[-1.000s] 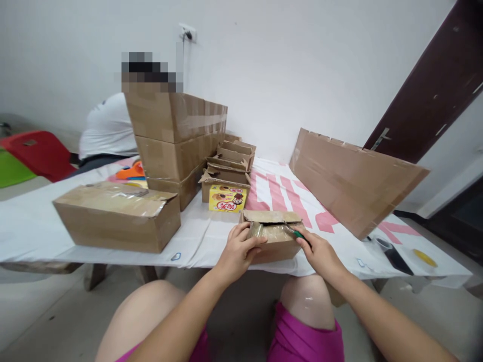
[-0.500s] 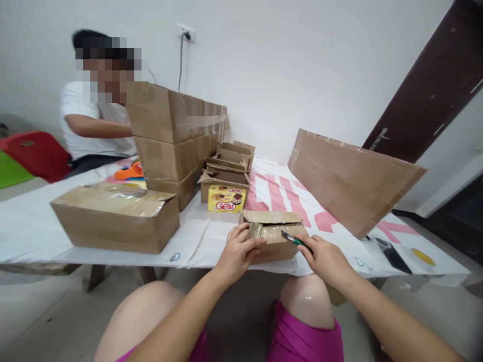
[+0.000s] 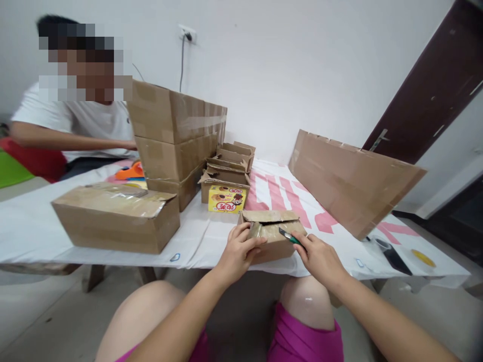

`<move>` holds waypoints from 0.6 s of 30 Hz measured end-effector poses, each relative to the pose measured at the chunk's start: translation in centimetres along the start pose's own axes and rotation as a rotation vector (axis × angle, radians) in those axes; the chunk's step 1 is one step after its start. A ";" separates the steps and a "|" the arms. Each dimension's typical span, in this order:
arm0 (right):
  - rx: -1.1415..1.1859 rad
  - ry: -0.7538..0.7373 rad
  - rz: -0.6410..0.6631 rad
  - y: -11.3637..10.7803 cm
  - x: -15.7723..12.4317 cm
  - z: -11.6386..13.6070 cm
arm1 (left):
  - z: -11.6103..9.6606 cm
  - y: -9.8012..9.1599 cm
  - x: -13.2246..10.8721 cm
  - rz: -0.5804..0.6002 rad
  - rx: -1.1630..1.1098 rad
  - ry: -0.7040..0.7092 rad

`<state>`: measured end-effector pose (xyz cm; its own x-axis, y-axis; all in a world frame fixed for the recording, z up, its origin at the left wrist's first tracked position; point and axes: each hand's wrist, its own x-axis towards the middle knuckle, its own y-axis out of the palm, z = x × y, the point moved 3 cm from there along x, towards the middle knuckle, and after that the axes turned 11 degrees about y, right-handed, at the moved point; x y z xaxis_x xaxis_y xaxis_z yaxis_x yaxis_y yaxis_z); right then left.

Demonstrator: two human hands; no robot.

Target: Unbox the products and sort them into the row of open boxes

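Note:
A small cardboard box (image 3: 279, 246) sits at the table's front edge, its top slit along a dark gap with one flap slightly raised. My left hand (image 3: 241, 249) grips the box's left end, fingers on top and thumb along the near side. In my right hand (image 3: 319, 256) is a green-handled utility knife (image 3: 290, 236), its blade pointing left over the taped top panel. Whether the blade touches the cardboard I cannot tell. Just behind the box stands a yellow printed snack box (image 3: 227, 199), against an open carton (image 3: 226, 178).
A closed carton (image 3: 116, 218) lies at left before stacked cartons (image 3: 171, 120). Behind them sits a person in a white shirt (image 3: 101, 123), near orange scissors-like handles (image 3: 128, 172). A cardboard panel (image 3: 354, 181) stands right. A black phone-like object (image 3: 395, 259) and yellow tape roll (image 3: 423, 258) lie beyond.
My right hand and the knife have shifted slightly left across the box top. My left hand stays in place. The person across the table has leaned to the left.

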<state>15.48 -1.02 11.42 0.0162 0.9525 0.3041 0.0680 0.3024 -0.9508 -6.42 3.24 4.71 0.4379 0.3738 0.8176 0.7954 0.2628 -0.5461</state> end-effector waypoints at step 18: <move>0.220 0.128 -0.034 0.7 0.8 -6.1 | -0.5 0.0 -0.4 -0.004 0.082 0.001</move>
<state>21.61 -0.32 11.38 0.1448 0.9334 0.3283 -0.1481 0.3485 -0.9255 -6.37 2.69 4.44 0.4354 0.3719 0.8198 0.7601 0.3361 -0.5561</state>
